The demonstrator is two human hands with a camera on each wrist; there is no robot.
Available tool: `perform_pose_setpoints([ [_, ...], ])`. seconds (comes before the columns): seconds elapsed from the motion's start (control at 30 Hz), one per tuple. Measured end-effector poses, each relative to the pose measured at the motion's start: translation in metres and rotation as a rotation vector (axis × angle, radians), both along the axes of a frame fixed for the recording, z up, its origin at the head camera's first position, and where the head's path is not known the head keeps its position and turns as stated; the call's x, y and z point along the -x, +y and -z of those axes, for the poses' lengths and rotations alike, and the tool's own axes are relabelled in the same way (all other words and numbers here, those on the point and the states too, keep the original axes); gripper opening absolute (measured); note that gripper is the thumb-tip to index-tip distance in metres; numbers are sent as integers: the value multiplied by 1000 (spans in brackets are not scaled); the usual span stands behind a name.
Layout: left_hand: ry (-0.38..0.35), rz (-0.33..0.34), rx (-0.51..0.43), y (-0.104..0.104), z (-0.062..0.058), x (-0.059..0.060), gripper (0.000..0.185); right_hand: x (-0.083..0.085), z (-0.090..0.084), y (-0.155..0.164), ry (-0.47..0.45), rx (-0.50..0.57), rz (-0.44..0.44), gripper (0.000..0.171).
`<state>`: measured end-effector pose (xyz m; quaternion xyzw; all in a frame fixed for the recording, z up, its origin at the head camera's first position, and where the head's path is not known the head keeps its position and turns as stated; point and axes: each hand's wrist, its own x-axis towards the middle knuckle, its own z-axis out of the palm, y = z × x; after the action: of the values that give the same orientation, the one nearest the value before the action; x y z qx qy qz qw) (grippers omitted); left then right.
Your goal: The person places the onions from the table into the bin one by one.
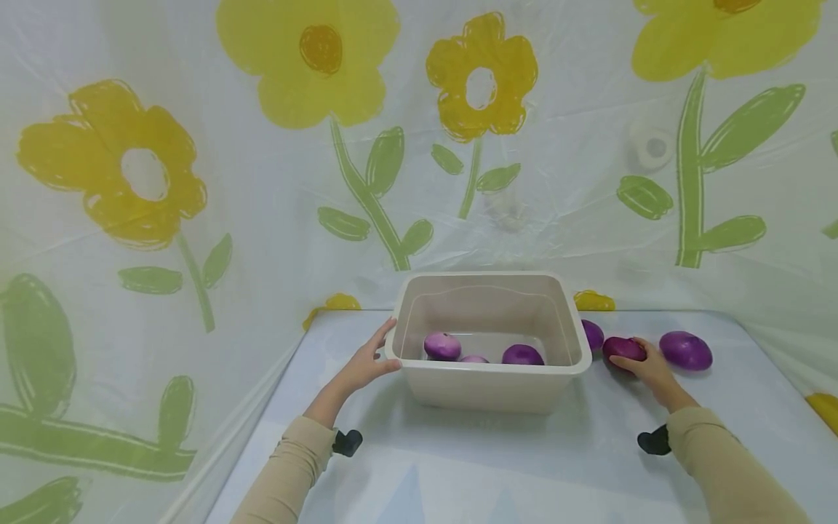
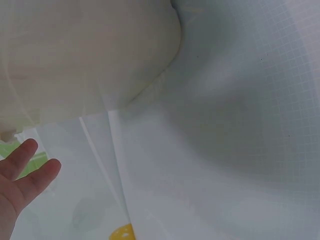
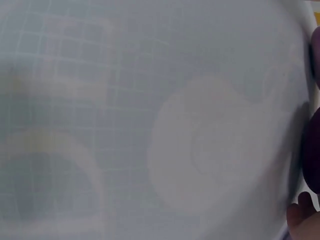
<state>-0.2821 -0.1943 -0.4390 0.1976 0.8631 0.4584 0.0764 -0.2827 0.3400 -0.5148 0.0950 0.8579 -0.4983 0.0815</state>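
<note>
A beige plastic bin (image 1: 487,389) stands on the table, with several red onions inside, among them a pale one (image 1: 442,346) and a darker one (image 1: 523,355). My left hand (image 1: 366,364) rests at the bin's left front corner, thumb at the rim and fingers spread along the side. To the right of the bin, my right hand (image 1: 648,367) grips a reddish-purple onion (image 1: 622,349) on the table. Two more purple onions flank it: one (image 1: 592,335) is partly hidden behind the bin, the other (image 1: 685,351) lies further right.
The pale table (image 1: 419,473) carries a faint printed pattern. Behind it hangs a translucent curtain (image 1: 563,175) with yellow flowers, close to the bin's back. Each wrist carries a small black device, such as the left one (image 1: 347,442).
</note>
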Motion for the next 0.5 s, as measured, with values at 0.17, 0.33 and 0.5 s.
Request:
perform_pose_setpoints([
  [0.17,-3,-4,0,0,1,0,97,-3,3,-3,43,-21,19,93],
  [0.33,-4,-3,0,0,0,0,96,-4,4,-4,51,-36,35,94],
  [0.5,-14,-17,11,0,0,0,96,-4,1,-4,47,-8,43,94],
])
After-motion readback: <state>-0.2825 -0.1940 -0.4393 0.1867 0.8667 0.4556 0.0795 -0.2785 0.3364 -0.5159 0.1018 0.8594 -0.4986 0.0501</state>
